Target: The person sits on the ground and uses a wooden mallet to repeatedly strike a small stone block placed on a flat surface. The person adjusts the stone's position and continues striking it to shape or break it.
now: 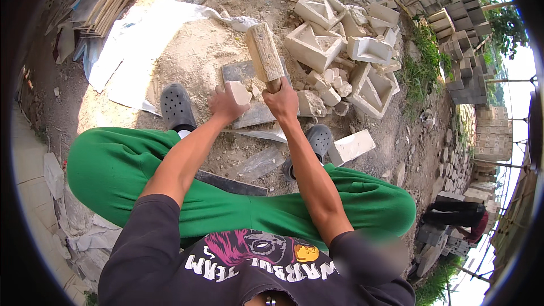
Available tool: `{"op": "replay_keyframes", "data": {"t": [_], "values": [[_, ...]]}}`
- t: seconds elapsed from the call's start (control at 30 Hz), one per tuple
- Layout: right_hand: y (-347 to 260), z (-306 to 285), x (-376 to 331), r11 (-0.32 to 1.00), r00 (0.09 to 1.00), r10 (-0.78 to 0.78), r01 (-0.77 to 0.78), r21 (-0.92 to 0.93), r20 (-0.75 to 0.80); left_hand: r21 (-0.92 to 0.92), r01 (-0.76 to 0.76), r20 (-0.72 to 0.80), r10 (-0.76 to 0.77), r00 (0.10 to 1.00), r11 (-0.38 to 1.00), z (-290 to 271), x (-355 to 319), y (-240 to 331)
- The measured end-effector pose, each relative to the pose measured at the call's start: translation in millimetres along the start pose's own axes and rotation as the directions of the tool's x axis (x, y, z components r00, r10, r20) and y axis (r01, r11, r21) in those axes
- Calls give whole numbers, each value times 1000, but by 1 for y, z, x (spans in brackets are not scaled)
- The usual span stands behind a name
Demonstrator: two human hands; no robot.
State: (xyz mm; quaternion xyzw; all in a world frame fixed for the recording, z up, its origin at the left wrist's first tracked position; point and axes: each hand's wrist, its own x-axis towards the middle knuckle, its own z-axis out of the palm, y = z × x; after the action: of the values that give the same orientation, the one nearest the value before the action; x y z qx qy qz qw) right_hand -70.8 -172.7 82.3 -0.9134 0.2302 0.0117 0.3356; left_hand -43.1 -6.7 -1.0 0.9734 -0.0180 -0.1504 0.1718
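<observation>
My right hand (281, 103) is closed round the handle of a wooden mallet (264, 54), whose thick worn head is raised and points away from me. To its left, my left hand (225, 103) grips a pale stone chunk (238, 92) with a flat face. Both hands are over a dark grey slab (258, 114) lying on the dirt between my feet. Small pale crumbs lie on the slab between the hands. The mallet head is apart from the chunk and hides part of the slab.
Hollow cast blocks (314, 45) and broken pieces (330, 88) are heaped right of the slab. A rectangular pale block (352, 147) lies by my right shoe (319, 140). White sheeting (148, 37) and stacked boards (99, 8) are at left. Another person (456, 218) bends at far right.
</observation>
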Motion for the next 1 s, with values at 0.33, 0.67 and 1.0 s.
{"op": "replay_keyframes", "data": {"t": [0.33, 0.67, 1.0], "values": [[67, 44, -32, 990, 979, 122, -108, -87, 164, 19, -1, 102, -1, 995, 1000, 1, -6, 1], [35, 36, -32, 996, 999, 38, -37, 85, -4, -5, -102, 47, 102, 994, 995, 25, -8, -26], [30, 22, -23, 998, 997, 64, -64, 0, 40, -23, -79, 170, 81, 982, 997, 3, -11, -23]]}}
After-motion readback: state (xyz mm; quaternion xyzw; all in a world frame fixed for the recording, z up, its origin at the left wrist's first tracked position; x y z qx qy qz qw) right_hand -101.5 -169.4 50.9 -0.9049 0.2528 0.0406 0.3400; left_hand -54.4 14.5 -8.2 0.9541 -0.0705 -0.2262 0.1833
